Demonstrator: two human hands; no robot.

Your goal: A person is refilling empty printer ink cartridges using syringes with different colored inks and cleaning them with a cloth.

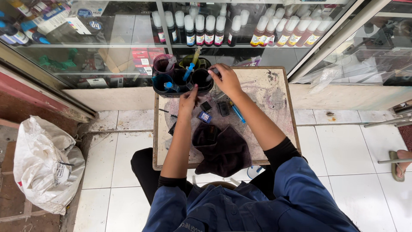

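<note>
I take the small stained table (274, 92) as my landmark and read leftward to rightward from there. Far to its left, on the tiled floor, a crumpled white sack (45, 165) slumps against a brick edge, well apart from the work. At the table's far-left corner stands a cluster of ink cups (180, 75), grouped tightly, likely so each colour stays within one reach; a syringe (192, 66) leans upright in it. My left hand (188, 96) hovers just in front of those cups, fingers pinched together, though on what I cannot tell. Below it, toward the table's middle, lie small ink cartridges (205, 117) and a dark cloth (221, 148), the cloth nearest my lap, probably for wiping drips. My right hand (226, 79) rests at the cups' right side, fingers curled around something small; whether it truly grips I cannot tell. A blue pen-like syringe (237, 114) lies just right of the cartridges. The tabletop is blotched with old ink. Behind the table, a glass cabinet (128, 45) shows rows of ink bottles (206, 30); pale tiles run off to the table's right.
</note>
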